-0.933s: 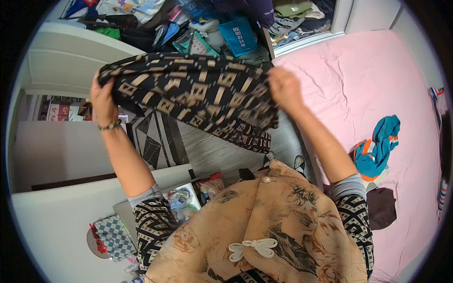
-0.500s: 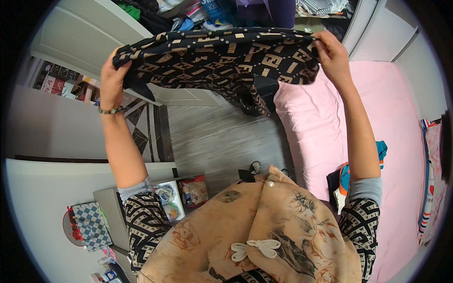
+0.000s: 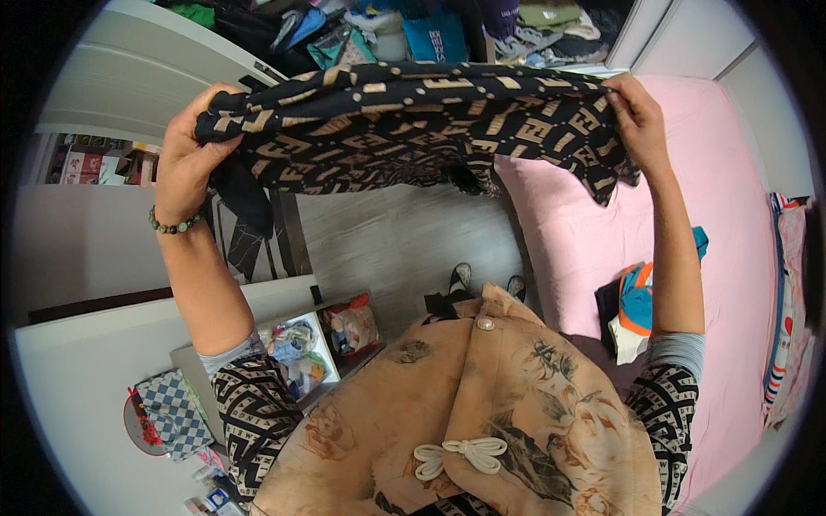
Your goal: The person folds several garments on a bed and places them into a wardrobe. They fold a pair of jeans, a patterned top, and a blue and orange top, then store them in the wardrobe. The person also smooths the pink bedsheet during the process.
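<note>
A black garment with a beige geometric pattern [image 3: 413, 125] is stretched level between my hands, out in front of me at arm's length. My left hand [image 3: 191, 155] grips its left end, thumb on the near side and fingers behind. At its right end, my right hand [image 3: 638, 120] pinches the cloth's upper corner. The lower edge hangs loose over the floor and the edge of the bed, and a plain black piece dangles below my left hand. What kind of garment it is, I cannot tell.
A bed with a pink sheet [image 3: 585, 249] lies to the right, with folded clothes [image 3: 635, 301] on it. Beyond the garment, a wardrobe shelf holds piled clothes [image 3: 551, 34]. A white door [image 3: 112, 69] stands at the far left. An open drawer [image 3: 320, 357] is at lower left.
Both hands have moved slightly apart, drawing the garment wider. The hanging middle has risen and its right corner now droops lower. More of the wardrobe shelf shows.
</note>
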`<action>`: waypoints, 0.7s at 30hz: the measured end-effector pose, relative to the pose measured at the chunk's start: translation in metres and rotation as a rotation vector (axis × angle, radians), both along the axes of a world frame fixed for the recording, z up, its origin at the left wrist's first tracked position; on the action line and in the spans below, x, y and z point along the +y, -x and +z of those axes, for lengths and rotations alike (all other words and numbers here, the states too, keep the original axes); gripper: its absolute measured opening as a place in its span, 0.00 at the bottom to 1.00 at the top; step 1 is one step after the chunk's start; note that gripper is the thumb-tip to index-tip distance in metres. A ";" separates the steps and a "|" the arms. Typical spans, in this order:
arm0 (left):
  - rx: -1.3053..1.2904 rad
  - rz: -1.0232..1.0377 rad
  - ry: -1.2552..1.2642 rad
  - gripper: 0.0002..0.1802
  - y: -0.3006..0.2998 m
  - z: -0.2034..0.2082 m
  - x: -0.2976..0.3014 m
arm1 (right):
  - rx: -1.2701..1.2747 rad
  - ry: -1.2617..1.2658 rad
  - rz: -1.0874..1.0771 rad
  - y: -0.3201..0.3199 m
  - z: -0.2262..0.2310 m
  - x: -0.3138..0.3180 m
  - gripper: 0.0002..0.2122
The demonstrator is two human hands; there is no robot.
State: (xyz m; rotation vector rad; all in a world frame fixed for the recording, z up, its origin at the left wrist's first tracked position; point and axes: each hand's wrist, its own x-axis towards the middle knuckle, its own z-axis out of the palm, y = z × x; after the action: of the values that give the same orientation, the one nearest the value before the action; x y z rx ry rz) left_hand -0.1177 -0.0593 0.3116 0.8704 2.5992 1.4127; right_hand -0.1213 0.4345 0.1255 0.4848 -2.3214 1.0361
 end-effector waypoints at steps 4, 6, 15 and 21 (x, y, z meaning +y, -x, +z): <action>-0.148 -0.178 0.096 0.20 -0.018 0.002 0.019 | -0.125 0.047 0.013 -0.041 0.000 0.016 0.02; -0.144 -0.420 0.003 0.16 -0.033 -0.015 0.034 | -0.167 0.080 0.031 -0.066 0.002 0.022 0.02; -0.814 -1.486 -0.568 0.31 -0.112 -0.111 0.178 | -0.359 0.304 -0.026 -0.163 -0.031 0.042 0.03; -0.723 -1.337 -0.514 0.17 -0.122 -0.117 0.174 | -0.407 0.492 -0.119 -0.194 -0.062 0.054 0.10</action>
State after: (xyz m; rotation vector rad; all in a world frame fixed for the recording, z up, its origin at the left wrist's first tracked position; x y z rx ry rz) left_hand 0.0048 0.1149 0.1945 1.3507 0.7288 1.4164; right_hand 0.0725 0.4890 0.0636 -0.0651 -2.2662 1.7024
